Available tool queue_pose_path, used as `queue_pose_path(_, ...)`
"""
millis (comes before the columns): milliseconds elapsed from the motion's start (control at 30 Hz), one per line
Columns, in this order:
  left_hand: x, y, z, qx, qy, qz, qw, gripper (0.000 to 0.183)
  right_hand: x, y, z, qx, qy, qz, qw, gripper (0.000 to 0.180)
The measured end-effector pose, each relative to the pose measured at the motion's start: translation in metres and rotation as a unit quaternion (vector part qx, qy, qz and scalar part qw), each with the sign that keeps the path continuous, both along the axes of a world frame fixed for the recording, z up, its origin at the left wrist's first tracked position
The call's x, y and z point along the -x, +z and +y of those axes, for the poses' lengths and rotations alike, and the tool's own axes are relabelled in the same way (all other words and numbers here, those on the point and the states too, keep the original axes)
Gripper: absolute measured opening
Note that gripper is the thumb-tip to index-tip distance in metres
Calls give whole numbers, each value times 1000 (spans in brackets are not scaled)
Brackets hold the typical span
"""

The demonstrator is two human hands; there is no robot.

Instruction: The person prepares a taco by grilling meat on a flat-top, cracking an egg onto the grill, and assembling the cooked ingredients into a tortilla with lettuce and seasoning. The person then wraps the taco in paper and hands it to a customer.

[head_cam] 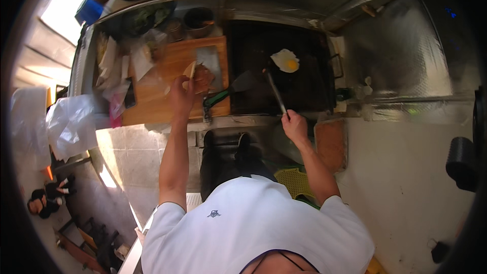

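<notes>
My left hand (182, 93) grips a flat piece of bread (190, 69) by its edge, tilted up over a wooden cutting board (165, 61). Right beside it, chopped brown meat (204, 78) lies on the board, partly over a wide metal blade (211, 56). My right hand (295, 125) holds the handle of a long utensil (275, 89); its far end reaches over the black griddle (310, 91). On the griddle a fried egg (285, 61) with a yellow yolk lies beyond that end. A green-handled scraper (218, 98) spans the gap between board and griddle.
Behind the board stand a dark pot (198, 21) and a bowl of leafy greens (146, 17). A phone (130, 92) and plastic bags (72, 125) are at the left. Foil-covered panels (395, 61) flank the griddle. Below the counter is a yellow-green basket (295, 182). A person (45, 199) sits far off at lower left.
</notes>
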State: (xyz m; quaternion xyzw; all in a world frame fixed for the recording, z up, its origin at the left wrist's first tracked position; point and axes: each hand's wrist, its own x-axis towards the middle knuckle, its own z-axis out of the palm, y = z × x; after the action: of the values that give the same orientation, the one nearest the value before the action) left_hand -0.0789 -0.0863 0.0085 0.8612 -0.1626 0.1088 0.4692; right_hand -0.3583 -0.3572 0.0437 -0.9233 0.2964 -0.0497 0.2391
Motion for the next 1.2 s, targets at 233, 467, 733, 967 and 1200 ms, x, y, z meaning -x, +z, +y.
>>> queue_pose_path(233,-18,-3,30,25,57,135,989,25,-80,60,71,2,182,-140,973,10)
queue_pose_path(467,-1,11,16,14,40,123,991,24,-92,53,85,-17,197,-67,978,14)
queue_pose_path(733,-75,27,-26,-25,-19,25,999,33,-64,-34,-3,108,18,28,994,28)
queue_pose_path(967,-212,30,-66,-292,-25,-3,956,57,-69,-1,12,83,42,-16,995,61)
queue_pose_path(1200,-186,65,-42,-218,0,-36,975,51,-110,30,46,-218,15,-128,967,46)
